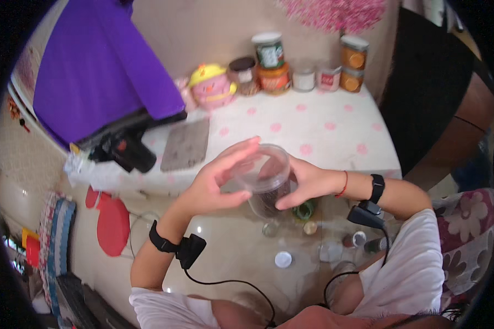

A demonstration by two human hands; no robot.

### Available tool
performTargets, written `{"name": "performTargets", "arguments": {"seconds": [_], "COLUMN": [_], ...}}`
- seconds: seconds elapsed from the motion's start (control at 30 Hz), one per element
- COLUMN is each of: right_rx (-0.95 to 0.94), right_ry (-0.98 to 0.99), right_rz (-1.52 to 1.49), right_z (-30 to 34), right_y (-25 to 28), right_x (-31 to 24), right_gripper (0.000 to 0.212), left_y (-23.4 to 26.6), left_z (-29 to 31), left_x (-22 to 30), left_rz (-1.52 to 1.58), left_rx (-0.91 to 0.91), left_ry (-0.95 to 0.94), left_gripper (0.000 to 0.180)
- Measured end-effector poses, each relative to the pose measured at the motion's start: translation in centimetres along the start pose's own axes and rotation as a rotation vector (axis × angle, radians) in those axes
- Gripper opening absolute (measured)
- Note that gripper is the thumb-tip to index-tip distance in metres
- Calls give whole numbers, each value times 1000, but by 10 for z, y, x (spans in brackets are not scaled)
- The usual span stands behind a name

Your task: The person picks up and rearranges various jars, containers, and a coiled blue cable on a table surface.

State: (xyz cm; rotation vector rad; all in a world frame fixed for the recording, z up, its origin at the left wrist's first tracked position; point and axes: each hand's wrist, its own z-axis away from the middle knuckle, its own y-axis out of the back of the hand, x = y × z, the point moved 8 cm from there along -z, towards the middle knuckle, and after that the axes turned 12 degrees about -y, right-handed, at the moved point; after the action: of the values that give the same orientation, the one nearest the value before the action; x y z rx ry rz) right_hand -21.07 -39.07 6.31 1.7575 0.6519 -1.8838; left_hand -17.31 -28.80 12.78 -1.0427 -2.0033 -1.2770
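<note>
Both my hands hold a clear plastic jar [269, 202] in front of me, just off the table's near edge. Something dark sits in its lower part, too blurred to name. My left hand [214, 180] curves round the jar's wide, round top, fingers on the far side and thumb on the near side. Against the jar's right side, my right hand [314, 183] is closed, its thumb pressed on the front; its other fingers are mostly hidden behind it. Whether the clear top is a separate lid, I cannot tell.
A table with a pink-dotted white cloth [247, 129] carries a grey mat [185, 145], a pink figure with a yellow hat [211, 88] and several jars [273, 78]. On the floor below are a white lid [283, 259], small jars [330, 252] and red slippers [113, 230].
</note>
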Motion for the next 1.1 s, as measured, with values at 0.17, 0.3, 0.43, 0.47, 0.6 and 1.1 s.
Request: {"name": "performTargets", "arguments": {"seconds": [0.17, 0.3, 0.43, 0.47, 0.6, 1.1], "right_rx": [799, 979, 819, 785, 751, 1668], "right_ry": [55, 96, 202, 80, 123, -16], "right_rz": [353, 783, 552, 331, 253, 999], "right_z": [22, 27, 25, 18, 24, 23], "right_y": [85, 99, 109, 116, 134, 296], "right_x": [-34, -52, -48, -35, -49, -138], "right_gripper": [87, 86, 85, 85, 101, 101], "left_y": [31, 23, 38, 43, 46, 89], "left_z": [-40, -68, -70, -71, -107, -65], "left_x": [-51, -88, -109, -111, -108, -178], "left_rz": [212, -103, 37, 200, 148, -125], "left_rx": [602, 767, 842, 758, 577, 832], "left_ry": [45, -97, -27, -45, -111, 50], "left_gripper": [90, 95, 99, 101, 97, 37]}}
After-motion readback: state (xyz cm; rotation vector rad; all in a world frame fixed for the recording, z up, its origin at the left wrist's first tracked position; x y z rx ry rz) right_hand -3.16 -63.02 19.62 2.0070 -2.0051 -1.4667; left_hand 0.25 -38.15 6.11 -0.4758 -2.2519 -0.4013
